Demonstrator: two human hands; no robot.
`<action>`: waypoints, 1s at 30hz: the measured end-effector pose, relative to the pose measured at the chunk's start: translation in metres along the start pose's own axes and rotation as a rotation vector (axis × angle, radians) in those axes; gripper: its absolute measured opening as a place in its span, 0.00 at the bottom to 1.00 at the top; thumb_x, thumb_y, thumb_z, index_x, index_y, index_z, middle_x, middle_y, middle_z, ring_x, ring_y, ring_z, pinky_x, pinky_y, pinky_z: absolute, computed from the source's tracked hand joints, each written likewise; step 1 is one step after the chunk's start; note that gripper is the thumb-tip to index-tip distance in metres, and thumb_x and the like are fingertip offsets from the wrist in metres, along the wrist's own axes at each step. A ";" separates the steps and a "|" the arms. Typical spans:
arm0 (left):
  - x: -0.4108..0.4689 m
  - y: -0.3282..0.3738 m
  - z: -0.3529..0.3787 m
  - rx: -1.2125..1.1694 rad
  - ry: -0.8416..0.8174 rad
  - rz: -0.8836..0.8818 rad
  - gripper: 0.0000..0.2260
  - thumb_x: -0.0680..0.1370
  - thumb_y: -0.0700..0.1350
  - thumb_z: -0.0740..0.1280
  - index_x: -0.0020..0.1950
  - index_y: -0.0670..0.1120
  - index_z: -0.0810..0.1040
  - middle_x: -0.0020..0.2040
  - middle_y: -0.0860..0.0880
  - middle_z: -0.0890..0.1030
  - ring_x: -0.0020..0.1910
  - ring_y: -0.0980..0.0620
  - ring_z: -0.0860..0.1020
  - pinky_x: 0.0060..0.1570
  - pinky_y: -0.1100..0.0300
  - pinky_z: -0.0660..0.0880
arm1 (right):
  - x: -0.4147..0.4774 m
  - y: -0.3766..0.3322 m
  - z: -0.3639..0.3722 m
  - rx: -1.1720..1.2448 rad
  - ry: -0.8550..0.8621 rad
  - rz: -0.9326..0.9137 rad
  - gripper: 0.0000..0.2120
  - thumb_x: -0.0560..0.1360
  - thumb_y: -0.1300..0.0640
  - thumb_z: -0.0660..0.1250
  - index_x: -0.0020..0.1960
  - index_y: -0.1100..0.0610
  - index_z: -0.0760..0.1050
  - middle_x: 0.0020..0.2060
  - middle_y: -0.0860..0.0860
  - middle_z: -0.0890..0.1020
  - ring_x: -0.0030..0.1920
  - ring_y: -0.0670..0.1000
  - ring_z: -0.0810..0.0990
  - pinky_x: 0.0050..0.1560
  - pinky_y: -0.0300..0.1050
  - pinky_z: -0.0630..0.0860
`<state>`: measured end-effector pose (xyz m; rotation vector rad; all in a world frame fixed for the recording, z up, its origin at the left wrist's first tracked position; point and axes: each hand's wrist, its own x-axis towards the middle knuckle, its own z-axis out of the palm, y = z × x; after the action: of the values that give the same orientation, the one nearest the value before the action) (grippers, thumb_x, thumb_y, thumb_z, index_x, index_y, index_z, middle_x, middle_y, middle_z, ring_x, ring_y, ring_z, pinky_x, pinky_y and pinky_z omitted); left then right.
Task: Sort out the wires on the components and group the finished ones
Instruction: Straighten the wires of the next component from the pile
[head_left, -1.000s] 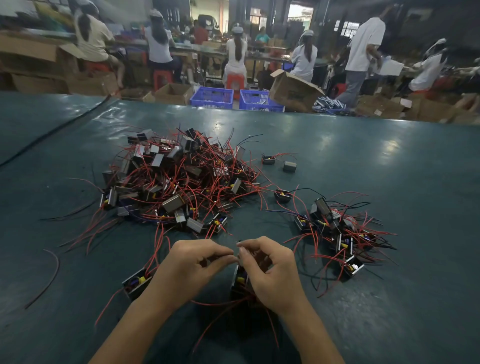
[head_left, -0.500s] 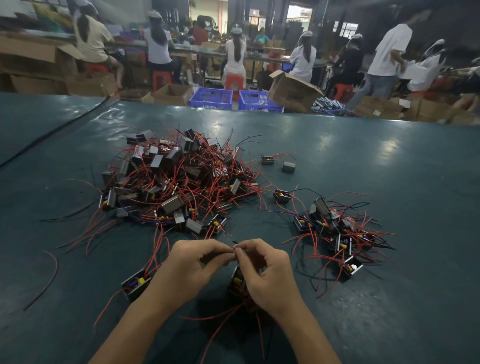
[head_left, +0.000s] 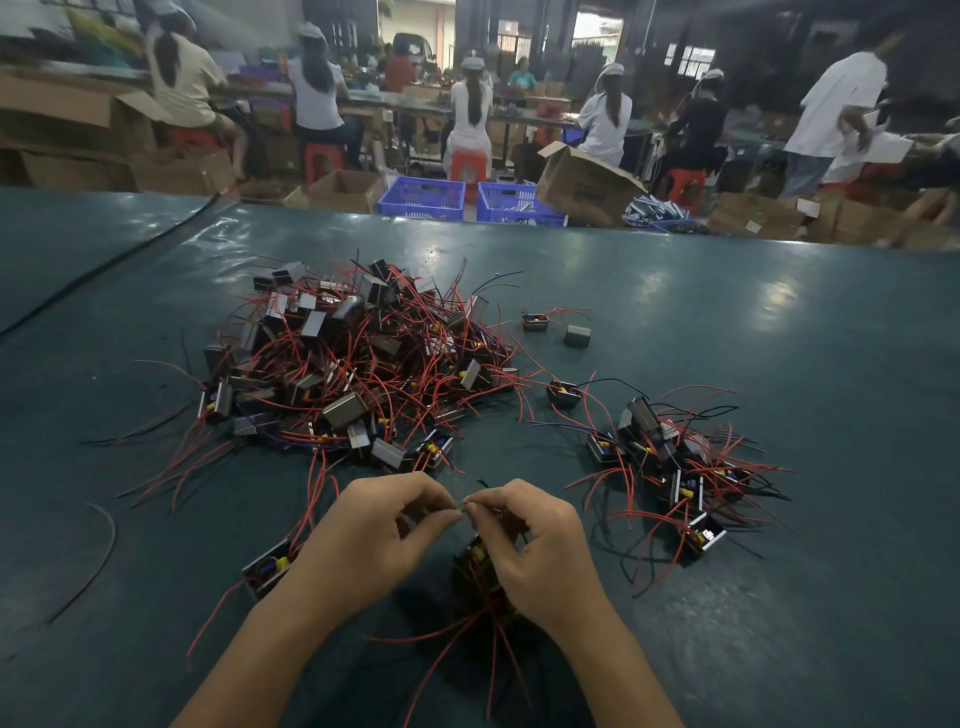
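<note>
A small black box-shaped component (head_left: 474, 560), trailing thin red wires (head_left: 492, 665), sits under the palms, low over the glossy teal counter (head_left: 810, 364). Just above the component, the left hand (head_left: 363, 535) and right hand (head_left: 535, 540) meet, fingers curled, together pinching a wire end (head_left: 466, 503). Beyond the component lies a big tangled heap (head_left: 353, 364); right of it, a smaller group (head_left: 670, 462).

Left bare forearm (head_left: 260, 654) and right bare forearm (head_left: 618, 665) enter from the lower edge, converging. Left hand (head_left: 371, 535) and right hand (head_left: 532, 540), backs upward and fingers curled, meet tip to tip, each pinching a thin red wire (head_left: 469, 503).
</note>
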<state>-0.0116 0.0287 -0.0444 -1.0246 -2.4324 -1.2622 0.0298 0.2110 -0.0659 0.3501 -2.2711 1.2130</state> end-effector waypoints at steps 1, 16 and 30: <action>0.000 0.002 0.000 0.075 0.028 0.044 0.03 0.75 0.49 0.71 0.44 0.51 0.82 0.37 0.60 0.81 0.35 0.61 0.79 0.35 0.64 0.76 | 0.000 0.000 0.000 -0.005 0.002 -0.003 0.02 0.75 0.59 0.70 0.46 0.56 0.82 0.37 0.44 0.81 0.38 0.42 0.78 0.39 0.38 0.75; -0.001 0.010 0.011 -0.153 0.193 -0.083 0.11 0.72 0.52 0.73 0.53 0.52 0.82 0.40 0.58 0.83 0.37 0.58 0.82 0.37 0.65 0.78 | -0.001 -0.003 -0.003 -0.016 0.021 -0.006 0.03 0.75 0.59 0.69 0.46 0.57 0.82 0.36 0.43 0.79 0.36 0.42 0.77 0.36 0.35 0.74; 0.004 0.006 0.010 -0.322 -0.123 -0.388 0.07 0.79 0.41 0.67 0.43 0.46 0.82 0.37 0.50 0.85 0.36 0.56 0.83 0.39 0.67 0.76 | -0.002 0.001 0.001 0.000 0.041 -0.012 0.04 0.75 0.56 0.69 0.45 0.55 0.81 0.37 0.44 0.81 0.38 0.44 0.80 0.38 0.46 0.78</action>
<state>-0.0089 0.0406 -0.0443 -0.7342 -2.6697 -1.8120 0.0311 0.2108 -0.0682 0.3357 -2.2308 1.2035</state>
